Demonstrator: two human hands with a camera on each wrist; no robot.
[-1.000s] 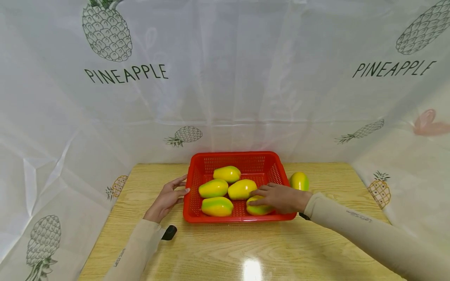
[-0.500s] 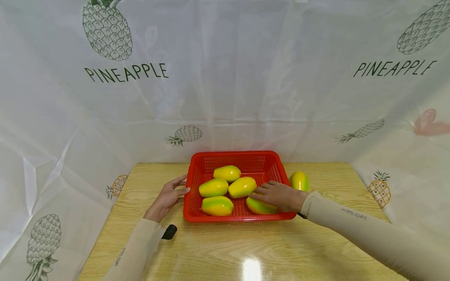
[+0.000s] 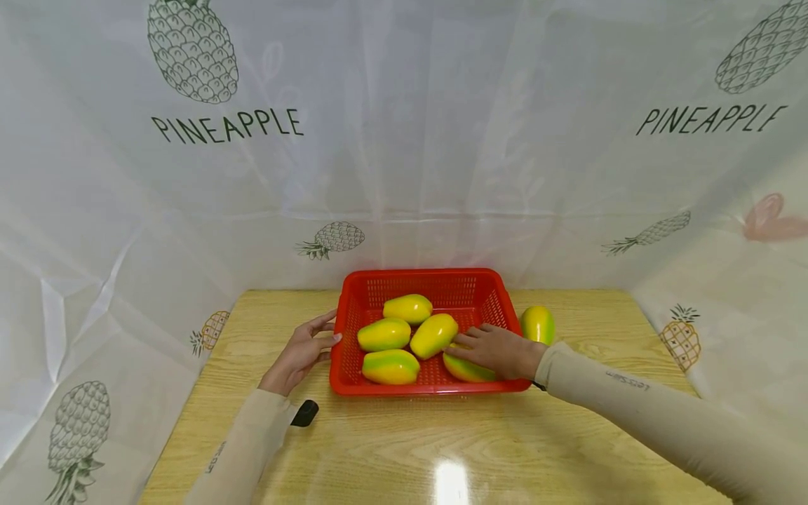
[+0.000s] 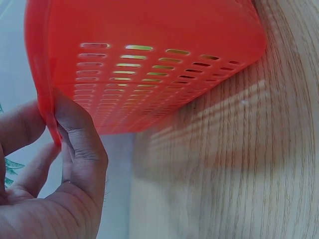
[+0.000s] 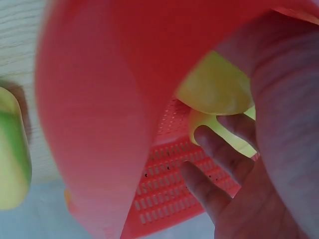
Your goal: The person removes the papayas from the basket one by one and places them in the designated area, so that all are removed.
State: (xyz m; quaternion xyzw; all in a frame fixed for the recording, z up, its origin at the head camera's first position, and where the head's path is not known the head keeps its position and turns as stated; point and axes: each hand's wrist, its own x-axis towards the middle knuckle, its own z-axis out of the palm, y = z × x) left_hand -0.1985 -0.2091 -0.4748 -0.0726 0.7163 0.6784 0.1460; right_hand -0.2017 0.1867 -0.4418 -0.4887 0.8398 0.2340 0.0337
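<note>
In the head view a red plastic basket (image 3: pixel 416 390) holds several glossy, oblong yellow-green fruits. My left hand (image 3: pixel 304 352) grips the basket's left rim; the left wrist view shows the rim (image 4: pixel 44 99) pinched between thumb and fingers. Over the front right corner reaches my right hand (image 3: pixel 499 351), palm down with fingers extended, lying on the front right fruit (image 3: pixel 463 369) and partly hiding it. Just beyond those fingertips is the middle fruit (image 3: pixel 434 336), set at a slant. In the right wrist view the spread fingers (image 5: pixel 219 149) are next to yellow fruit (image 5: pixel 214 87).
One more yellow-green fruit (image 3: pixel 538 325) lies on the wooden table (image 3: pixel 379 449), outside the basket's right side. Behind stands a pale curtain (image 3: pixel 442 140) printed with pineapples. A black strap piece (image 3: pixel 305 414) sticks out at the left wrist.
The right hand has shifted slightly left and lies flatter on the front right fruit. The middle fruit has turned to a steeper slant. The left hand keeps its hold on the rim.
</note>
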